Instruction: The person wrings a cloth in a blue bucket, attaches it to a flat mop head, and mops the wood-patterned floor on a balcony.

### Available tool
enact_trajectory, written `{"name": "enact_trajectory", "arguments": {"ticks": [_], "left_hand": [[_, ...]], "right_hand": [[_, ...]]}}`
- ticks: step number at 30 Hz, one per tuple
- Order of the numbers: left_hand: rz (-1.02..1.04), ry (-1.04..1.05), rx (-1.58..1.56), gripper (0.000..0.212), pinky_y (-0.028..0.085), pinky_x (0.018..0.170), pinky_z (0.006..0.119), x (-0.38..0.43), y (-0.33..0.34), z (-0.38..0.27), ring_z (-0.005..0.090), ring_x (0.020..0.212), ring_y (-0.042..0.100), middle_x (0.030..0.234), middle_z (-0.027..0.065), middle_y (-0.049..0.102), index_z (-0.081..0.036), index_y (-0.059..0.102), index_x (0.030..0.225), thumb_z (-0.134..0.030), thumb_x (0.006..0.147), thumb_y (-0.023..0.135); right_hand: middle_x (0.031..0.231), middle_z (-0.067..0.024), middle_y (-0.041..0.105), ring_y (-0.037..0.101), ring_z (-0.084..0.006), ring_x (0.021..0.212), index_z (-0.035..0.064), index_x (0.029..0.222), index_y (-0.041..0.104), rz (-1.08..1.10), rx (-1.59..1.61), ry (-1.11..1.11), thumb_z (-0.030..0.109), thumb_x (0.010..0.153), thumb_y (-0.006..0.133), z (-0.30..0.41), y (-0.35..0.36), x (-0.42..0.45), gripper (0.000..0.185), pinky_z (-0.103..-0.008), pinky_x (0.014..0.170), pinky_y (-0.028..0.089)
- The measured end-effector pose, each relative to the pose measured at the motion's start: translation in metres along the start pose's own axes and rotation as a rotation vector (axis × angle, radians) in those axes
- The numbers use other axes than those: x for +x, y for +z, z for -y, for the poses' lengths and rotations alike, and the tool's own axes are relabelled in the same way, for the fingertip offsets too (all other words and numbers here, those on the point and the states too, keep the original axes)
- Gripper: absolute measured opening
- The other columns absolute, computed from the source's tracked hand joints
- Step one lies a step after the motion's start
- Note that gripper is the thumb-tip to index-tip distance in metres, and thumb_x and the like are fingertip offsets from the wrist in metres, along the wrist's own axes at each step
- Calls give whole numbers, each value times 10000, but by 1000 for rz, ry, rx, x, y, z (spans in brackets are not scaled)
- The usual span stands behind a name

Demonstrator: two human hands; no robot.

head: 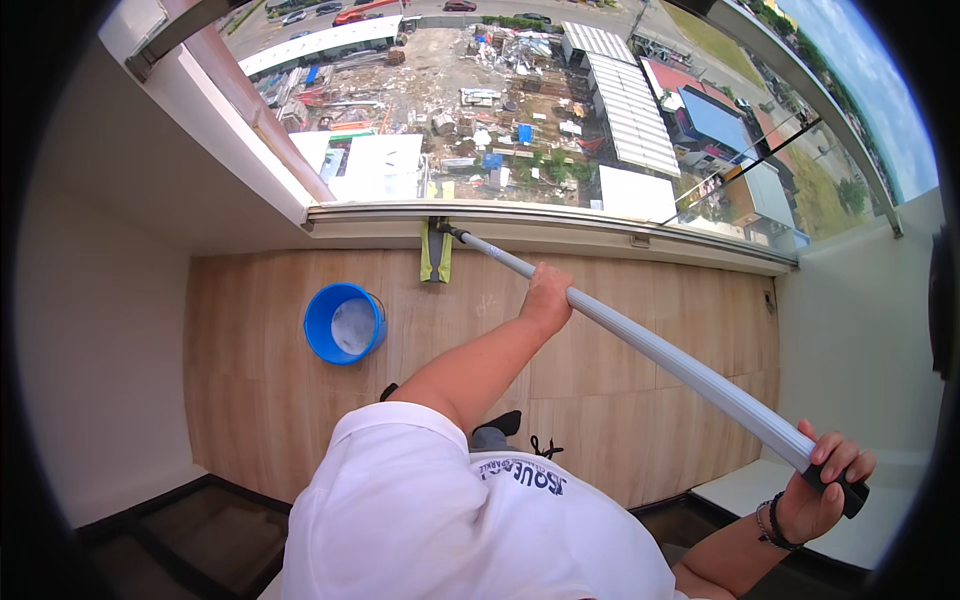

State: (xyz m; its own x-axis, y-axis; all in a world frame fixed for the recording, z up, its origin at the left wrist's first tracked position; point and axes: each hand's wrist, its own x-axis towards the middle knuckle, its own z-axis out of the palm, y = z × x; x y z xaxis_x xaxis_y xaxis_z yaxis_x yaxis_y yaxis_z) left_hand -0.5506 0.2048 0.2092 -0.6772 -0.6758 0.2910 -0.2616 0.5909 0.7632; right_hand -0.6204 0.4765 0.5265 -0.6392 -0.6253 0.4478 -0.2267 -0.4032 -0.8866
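Note:
My left hand [547,298] is closed around the middle of a grey telescopic extension pole [675,362]. At lower right my right hand [825,480], with bracelets at its wrist, grips the black end of the same pole. The pole's far end joins a window washer with a green and grey cloth sleeve [435,259]. The washer lies at the foot of the window, by the lower frame [547,217]; green also shows in the glass above it. Left of it, a blue bucket [345,324] with whitish, foamy liquid stands on the floor.
Wood-look floor tiles [600,352] run up to the low ledge below the window. Pale walls [112,300] stand at both sides. A dark frame [187,491] lies behind me at lower left. Through the glass, a yard with debris and metal roofs [630,112] shows far below.

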Motion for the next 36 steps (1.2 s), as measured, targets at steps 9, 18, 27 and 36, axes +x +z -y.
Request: {"name": "enact_trajectory", "arguments": {"ticks": [9,18,27,36], "left_hand": [[-50,114,-265,117,322,885,443,37,128,-111,310,740,468,672,112,480,-61,473,660,22,617,544],[-17,159,-464,118,296,904,452,67,222,-139,308,769,478,716,104,481,-67,458,687,-2,636,542],[23,257,-502,122,343,859,419,78,231,-120,302,776,479,736,97,500,-73,468,681,-2,626,550],[273,203,-314,65,420,689,380,88,138,-103,294,797,508,770,107,538,-81,535,721,-69,658,549]], "right_hand": [[620,-7,361,396,-154,665,119,732,306,201,-272,-136,166,684,586,63,-78,9,288,-517,904,323],[600,-4,393,411,-155,619,135,738,319,309,-420,-184,162,677,581,42,-80,23,270,-546,877,326],[629,-49,426,445,-196,607,103,775,361,495,-453,-181,81,699,541,26,-71,27,197,-549,825,366],[596,18,390,426,-149,623,142,724,326,186,-377,-161,172,654,618,59,-56,42,302,-519,874,350]]}}
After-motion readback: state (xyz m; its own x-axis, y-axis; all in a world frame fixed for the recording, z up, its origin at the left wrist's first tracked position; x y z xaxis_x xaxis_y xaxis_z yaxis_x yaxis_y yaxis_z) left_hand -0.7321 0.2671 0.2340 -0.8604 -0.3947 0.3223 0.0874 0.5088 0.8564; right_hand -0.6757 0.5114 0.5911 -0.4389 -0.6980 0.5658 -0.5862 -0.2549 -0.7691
